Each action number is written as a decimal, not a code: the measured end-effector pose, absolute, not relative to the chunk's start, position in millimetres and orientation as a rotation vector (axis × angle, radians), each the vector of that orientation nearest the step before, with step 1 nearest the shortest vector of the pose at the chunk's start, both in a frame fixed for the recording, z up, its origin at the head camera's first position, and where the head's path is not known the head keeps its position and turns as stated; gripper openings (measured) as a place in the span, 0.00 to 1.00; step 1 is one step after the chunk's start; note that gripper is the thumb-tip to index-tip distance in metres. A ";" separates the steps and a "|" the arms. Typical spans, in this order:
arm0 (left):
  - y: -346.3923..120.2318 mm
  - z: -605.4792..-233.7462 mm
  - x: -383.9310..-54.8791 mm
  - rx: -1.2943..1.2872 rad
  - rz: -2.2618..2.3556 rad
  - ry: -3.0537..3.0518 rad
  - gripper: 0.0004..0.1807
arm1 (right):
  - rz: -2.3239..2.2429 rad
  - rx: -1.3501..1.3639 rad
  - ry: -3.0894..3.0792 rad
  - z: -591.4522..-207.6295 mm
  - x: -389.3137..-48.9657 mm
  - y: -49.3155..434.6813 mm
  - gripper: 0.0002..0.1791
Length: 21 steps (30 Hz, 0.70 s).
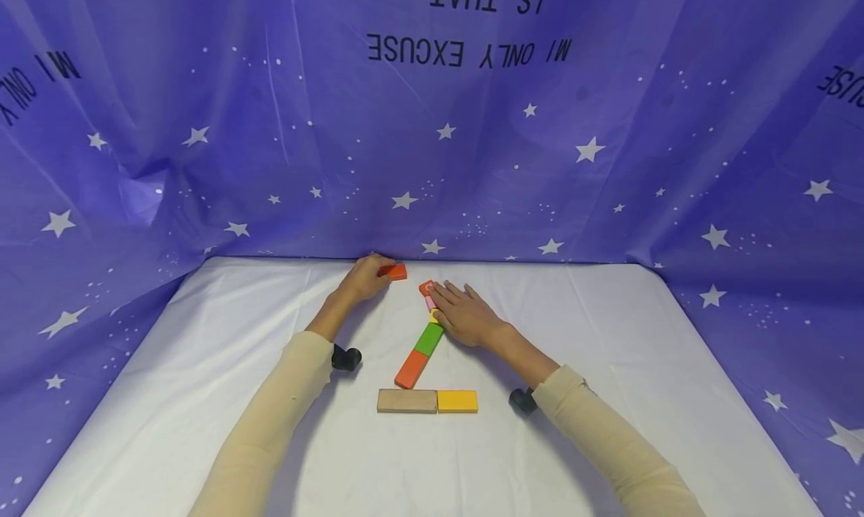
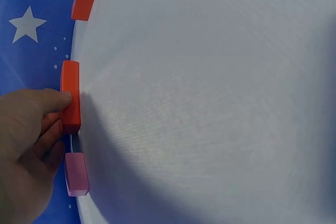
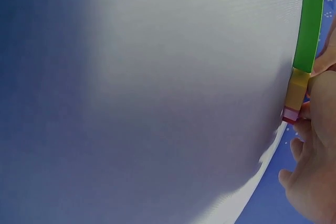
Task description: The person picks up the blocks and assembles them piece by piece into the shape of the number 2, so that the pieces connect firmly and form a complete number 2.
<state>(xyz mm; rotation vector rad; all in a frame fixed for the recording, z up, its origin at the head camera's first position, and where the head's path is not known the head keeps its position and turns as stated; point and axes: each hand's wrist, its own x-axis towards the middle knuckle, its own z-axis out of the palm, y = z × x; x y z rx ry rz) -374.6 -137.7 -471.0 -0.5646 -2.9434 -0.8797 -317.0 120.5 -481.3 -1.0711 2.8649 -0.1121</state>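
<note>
At the table's far edge, my left hand (image 1: 366, 277) pinches a red block (image 1: 397, 272) between thumb and fingers. A pink block (image 2: 77, 174) lies close by the red one in the left wrist view. My right hand (image 1: 469, 314) is spread, palm down, with fingers touching the upper end of a slanted row. The row runs from an orange-red block (image 1: 411, 369) through a green block (image 1: 428, 340), a yellow block (image 1: 434, 317) and a pink block (image 1: 430, 303) to a red block (image 1: 426, 288). The right hand partly hides these last ones.
Below the slanted row, a plain wooden block (image 1: 407, 401) and a yellow block (image 1: 457, 401) lie end to end. Everything rests on a white-covered table (image 1: 378, 472). A purple star-printed curtain (image 1: 486, 179) rises behind and at both sides.
</note>
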 end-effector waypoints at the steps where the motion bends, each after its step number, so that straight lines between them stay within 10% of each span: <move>1: -137.6 -470.6 -374.7 -0.582 -0.871 -2.941 0.22 | -0.112 -1.073 2.866 -480.6 -316.7 120.3 0.31; 21: -128.0 -466.4 -365.2 -0.804 -0.954 -2.912 0.21 | -0.050 -1.036 2.862 -477.1 -316.1 119.8 0.32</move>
